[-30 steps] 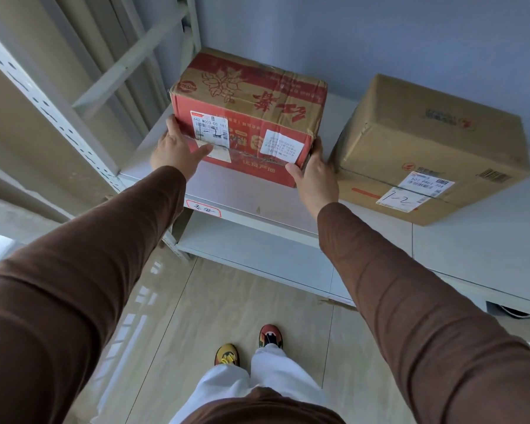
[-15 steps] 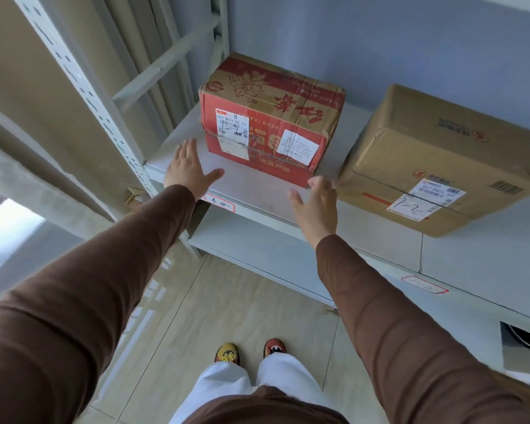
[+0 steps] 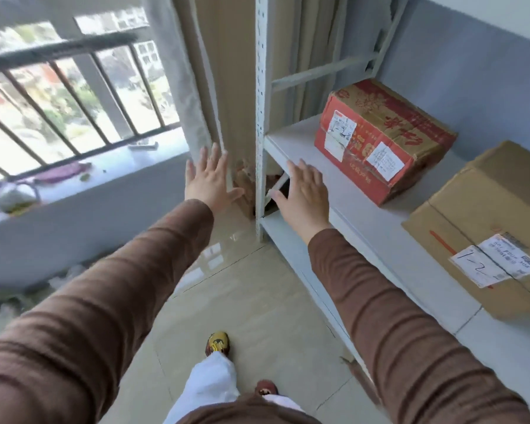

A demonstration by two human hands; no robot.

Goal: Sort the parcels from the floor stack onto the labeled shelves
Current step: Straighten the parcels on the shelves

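Reaching forward with both arms, you hold nothing: your left hand (image 3: 210, 175) is spread flat with its fingers straight and apart, and your right hand (image 3: 303, 191) is likewise flat with its fingers straight and close together. Take the white upright post (image 3: 260, 117) of the shelving as your landmark. Your left hand hangs in the air just left of that post, in front of the beige curtain (image 3: 224, 71). Your right hand is just right of the post, over the front left corner of the white shelf (image 3: 364, 215); whether it touches the shelf, you cannot tell from this view.

The red parcel (image 3: 380, 139) sits on that shelf to the right of the post and toward the back, near the grey wall (image 3: 471, 71). It has two white labels on its near face and is clear of both your hands. Farther right of the post, on the same shelf, lies the brown parcel (image 3: 487, 228), with a white label on its near face marked "1-2". The two parcels stand near each other with a gap of bare shelf between them.

Below and to the near side of the post is the tiled floor (image 3: 257, 301), where your two shoes show, one ahead of the other, under white trousers. Well to the left of the post runs a window sill (image 3: 104, 175) with dark railings (image 3: 74, 96) above it; the small things lying on the sill are too blurred to tell. Your brown sleeves cover both arms to the wrist.
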